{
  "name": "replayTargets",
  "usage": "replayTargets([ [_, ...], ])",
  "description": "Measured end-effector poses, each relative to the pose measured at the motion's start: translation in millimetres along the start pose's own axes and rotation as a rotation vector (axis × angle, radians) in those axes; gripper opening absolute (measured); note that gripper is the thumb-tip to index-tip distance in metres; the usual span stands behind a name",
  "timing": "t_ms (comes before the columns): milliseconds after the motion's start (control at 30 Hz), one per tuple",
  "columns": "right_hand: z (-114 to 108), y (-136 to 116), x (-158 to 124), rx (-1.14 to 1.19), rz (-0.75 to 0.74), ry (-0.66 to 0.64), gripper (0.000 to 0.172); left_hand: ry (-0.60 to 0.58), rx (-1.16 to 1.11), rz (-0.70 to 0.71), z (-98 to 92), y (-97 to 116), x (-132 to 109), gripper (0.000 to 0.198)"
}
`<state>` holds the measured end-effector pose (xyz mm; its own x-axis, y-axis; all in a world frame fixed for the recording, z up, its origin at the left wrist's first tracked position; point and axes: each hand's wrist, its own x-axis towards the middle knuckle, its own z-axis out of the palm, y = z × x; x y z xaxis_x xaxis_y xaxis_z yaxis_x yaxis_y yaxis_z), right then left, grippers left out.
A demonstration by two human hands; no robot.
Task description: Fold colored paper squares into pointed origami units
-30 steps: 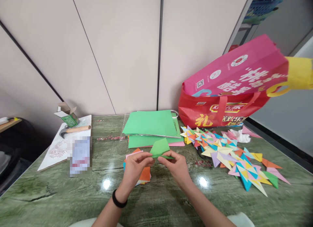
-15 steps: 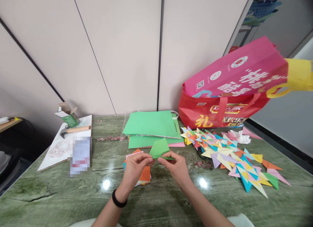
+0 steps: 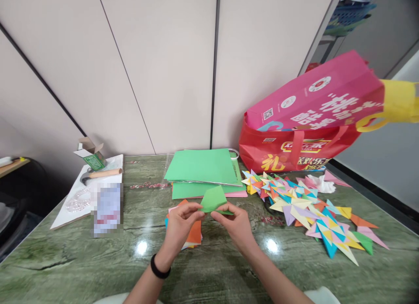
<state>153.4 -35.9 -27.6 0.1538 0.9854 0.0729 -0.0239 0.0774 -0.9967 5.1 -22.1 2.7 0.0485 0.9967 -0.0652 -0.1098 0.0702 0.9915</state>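
A partly folded sheet of green paper (image 3: 214,198) is held above the table between both hands. My left hand (image 3: 183,219) pinches its lower left corner, thumb against fingers. At the lower right edge, my right hand (image 3: 236,222) grips the same paper between thumb and fingers. Under and beside my left hand lies a small stack of coloured paper (image 3: 195,235), orange on top, partly hidden by the hand. Just beyond the held piece rest larger green sheets (image 3: 203,164), with a pink edge showing beneath.
Many folded paper points in several colours (image 3: 304,208) are joined in a pile on the right. Behind them stands a red bag (image 3: 262,151) with a pink bag (image 3: 314,94) in it. On the left, a white board (image 3: 73,208) bears a hammer (image 3: 101,174) and an open green box (image 3: 93,160).
Almost nothing differs. Both hands keep hold of the green paper in nearly the same place, with only a tiny shift of the fingers.
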Motion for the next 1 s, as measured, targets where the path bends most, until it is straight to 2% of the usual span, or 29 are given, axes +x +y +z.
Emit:
replayTargets([
  [433,-0.6,4.5,0.4,0.01,-0.036,-0.016,0.02,0.027,-0.073,-0.015,0.8,-3.9,-0.2,0.017],
  [700,0.8,4.5,0.1,0.049,-0.025,-0.009,0.023,0.028,0.031,0.007,0.0,-0.6,-1.9,0.014],
  [1000,1.1,8.6,0.1,0.073,0.005,0.01,0.025,0.045,-0.083,-0.042,4.5,-5.7,-2.9,0.017],
])
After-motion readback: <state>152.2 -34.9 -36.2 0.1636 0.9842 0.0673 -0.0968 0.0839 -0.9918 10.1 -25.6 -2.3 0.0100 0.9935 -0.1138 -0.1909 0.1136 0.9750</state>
